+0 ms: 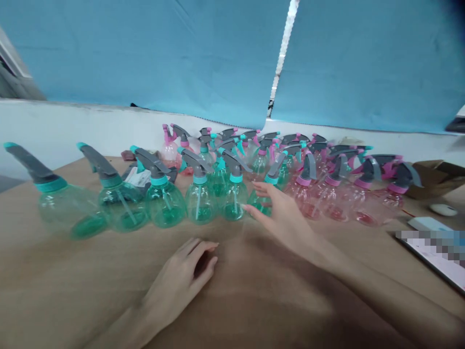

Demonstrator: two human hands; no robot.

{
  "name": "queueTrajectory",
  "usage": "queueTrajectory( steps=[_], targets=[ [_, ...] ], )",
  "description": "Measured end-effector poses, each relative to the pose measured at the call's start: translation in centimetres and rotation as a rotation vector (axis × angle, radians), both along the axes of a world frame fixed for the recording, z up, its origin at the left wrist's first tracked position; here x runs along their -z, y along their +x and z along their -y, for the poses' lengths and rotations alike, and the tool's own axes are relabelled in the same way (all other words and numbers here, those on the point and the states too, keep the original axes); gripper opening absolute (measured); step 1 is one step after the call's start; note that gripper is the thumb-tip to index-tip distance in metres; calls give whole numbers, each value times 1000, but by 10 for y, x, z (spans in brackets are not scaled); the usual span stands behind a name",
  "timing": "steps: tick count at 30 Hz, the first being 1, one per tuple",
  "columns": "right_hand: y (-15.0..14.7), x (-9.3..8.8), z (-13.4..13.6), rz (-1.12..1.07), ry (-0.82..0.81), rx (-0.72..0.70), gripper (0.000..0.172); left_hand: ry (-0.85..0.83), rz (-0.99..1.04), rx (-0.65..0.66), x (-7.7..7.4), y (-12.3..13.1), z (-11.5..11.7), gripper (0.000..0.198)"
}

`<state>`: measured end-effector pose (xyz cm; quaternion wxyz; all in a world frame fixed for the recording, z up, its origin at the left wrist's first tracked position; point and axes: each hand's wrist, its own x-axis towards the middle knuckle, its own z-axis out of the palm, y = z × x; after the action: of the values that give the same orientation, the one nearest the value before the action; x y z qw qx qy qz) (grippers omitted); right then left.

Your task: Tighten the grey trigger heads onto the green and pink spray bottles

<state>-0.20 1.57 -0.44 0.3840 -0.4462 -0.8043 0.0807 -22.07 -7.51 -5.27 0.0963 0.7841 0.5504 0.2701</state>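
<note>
My right hand (pixel 278 213) reaches to a green spray bottle (pixel 262 198) in the front row, its thumb and fingers apart around the near side; whether it touches the bottle I cannot tell. To its left stands another green spray bottle (pixel 234 201) with a grey trigger head and turquoise collar. Pink spray bottles (pixel 308 206) continue the row on the right. My left hand (pixel 181 276) rests low over the wooden table (pixel 232 300), holding nothing, with fingers curved and a gap between thumb and forefinger. More green bottles (pixel 166 206) line up beyond it.
Several more pink and green spray bottles (pixel 261 162) crowd behind the front row. On the right are a cardboard box (pixel 436 177), a white mouse (pixel 443 209) and a tablet-like screen (pixel 436 252). Blue cloth (pixel 163 58) hangs at the back.
</note>
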Motion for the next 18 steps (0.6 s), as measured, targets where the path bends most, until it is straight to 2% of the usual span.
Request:
queueTrajectory(
  steps=[2,4,8,13,18],
  targets=[
    [20,-2,8,33,8,50,35,3,4,5,0,1,1,16],
    [38,-2,11,64,14,142,32,-3,2,9,-1,2,2,16],
    [55,3,0,115,6,230,44,28,-2,13,0,3,1,16],
    [41,10,-26,96,-33,249,67,59,-23,7,-2,3,3,17],
    [22,13,-41,196,-68,364,64,84,-56,-9,-5,6,6,16]
  ],
)
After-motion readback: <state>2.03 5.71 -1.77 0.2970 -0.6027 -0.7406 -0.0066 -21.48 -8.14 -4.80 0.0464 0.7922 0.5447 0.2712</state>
